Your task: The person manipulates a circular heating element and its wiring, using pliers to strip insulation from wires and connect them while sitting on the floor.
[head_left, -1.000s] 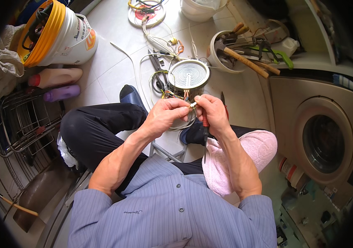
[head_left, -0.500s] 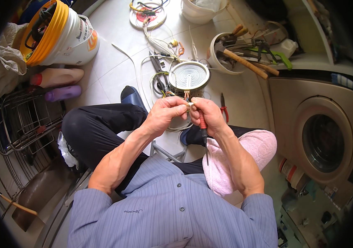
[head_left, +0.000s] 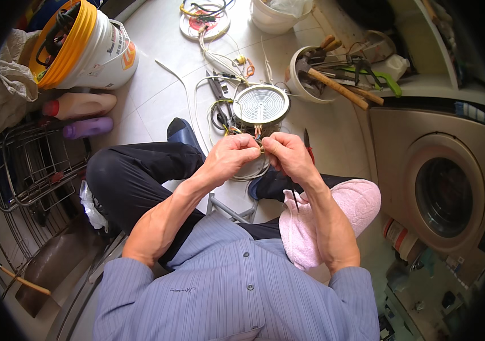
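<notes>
My left hand (head_left: 232,157) is closed, thumb and forefinger pinching a small brass-coloured wire connector (head_left: 262,149) on wires from a round coil-patterned lamp or heating plate (head_left: 261,104). My right hand (head_left: 289,157) meets it fingertip to fingertip at the same piece. Tucked in the right palm is a screwdriver, its handle hidden by the hand and its thin dark shaft (head_left: 295,200) pointing back toward me. Beneath the plate lie tangled wires. Scissors with dark handles (head_left: 219,116) rest on the floor left of it, and red-handled pliers (head_left: 309,149) to its right.
A bucket of hammers and tools (head_left: 294,79) stands at the back right, near a washing machine (head_left: 393,148). White cable (head_left: 184,91) runs over the floor. At left are a white and yellow bucket (head_left: 103,57), two bottles and a wire rack. A pink towel (head_left: 356,207) covers my right knee.
My right hand has turned over, so the screwdriver's red handle is now hidden and its shaft has swung right. The fingertips of both hands remain together at the wires.
</notes>
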### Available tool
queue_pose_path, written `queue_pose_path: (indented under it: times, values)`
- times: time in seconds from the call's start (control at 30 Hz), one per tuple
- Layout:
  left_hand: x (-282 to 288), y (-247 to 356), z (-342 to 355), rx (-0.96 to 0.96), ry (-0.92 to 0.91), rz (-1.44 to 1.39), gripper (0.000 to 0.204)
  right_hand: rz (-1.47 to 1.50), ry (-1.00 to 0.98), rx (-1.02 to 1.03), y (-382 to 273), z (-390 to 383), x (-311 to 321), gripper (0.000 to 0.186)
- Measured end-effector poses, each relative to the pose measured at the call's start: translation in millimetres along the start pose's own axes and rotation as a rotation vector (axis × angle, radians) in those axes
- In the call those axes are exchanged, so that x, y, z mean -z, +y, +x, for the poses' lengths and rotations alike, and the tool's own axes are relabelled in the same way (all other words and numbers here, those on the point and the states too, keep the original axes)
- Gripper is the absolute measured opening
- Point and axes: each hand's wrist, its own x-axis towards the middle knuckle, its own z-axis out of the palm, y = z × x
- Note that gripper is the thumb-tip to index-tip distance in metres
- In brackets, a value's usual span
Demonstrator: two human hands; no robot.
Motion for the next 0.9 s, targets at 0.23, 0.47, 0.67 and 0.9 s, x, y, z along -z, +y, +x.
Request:
queue_pose_path:
  times: [0.23,0.47,0.67,0.9]
  values:
    - [-4.0,4.7,-5.0,-0.080,0.021,0.098,0.015,0.038,0.029,0.034,-6.2,-6.0,6.0,0.033]
    - [-5.9,5.7,-4.5,-0.094,0.000,-0.007,0.013,-0.001,0.032,0.033,-12.3,-7.5,9.5,0.031]
    - [-7.1,11.7,-8.8,-0.065,-0.066,-0.167,0.011,-0.018,0.037,0.073,-10.1,-8.4,12.8,0.030]
    - [-4.8,-7.9,-4.7,-0.027,-0.127,-0.445,0.011,-0.010,0.000,0.120,-13.4,-12.0,11.5,0.029]
